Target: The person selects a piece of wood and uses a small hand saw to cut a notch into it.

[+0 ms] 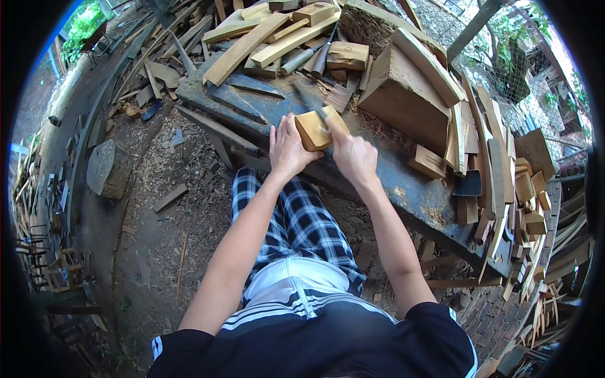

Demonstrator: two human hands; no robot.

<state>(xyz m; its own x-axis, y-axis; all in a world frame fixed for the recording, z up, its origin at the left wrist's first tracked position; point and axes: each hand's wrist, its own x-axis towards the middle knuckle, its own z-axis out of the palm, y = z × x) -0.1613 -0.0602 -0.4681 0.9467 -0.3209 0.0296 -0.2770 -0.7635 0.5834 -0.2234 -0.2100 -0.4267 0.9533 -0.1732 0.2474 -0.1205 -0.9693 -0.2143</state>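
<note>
A pale wooden block (311, 131) rests at the near edge of the dark workbench (384, 170). My left hand (290, 149) is closed on its left side and lower corner, steadying it. My right hand (355, 157) is closed on a narrow grey tool (305, 99) that lies slantwise over the block's top and points away to the left. Motion smears this tool, so whether it is a file or a blade cannot be made out. The right forefinger stretches along it, above the block's top face.
Curved wood pieces (246, 49) and several hand tools (322, 58) lie at the bench's back. A big block (403, 94) stands at right, beside stacked offcuts (498, 164). A stump (109, 169) stands at left on ground strewn with shavings.
</note>
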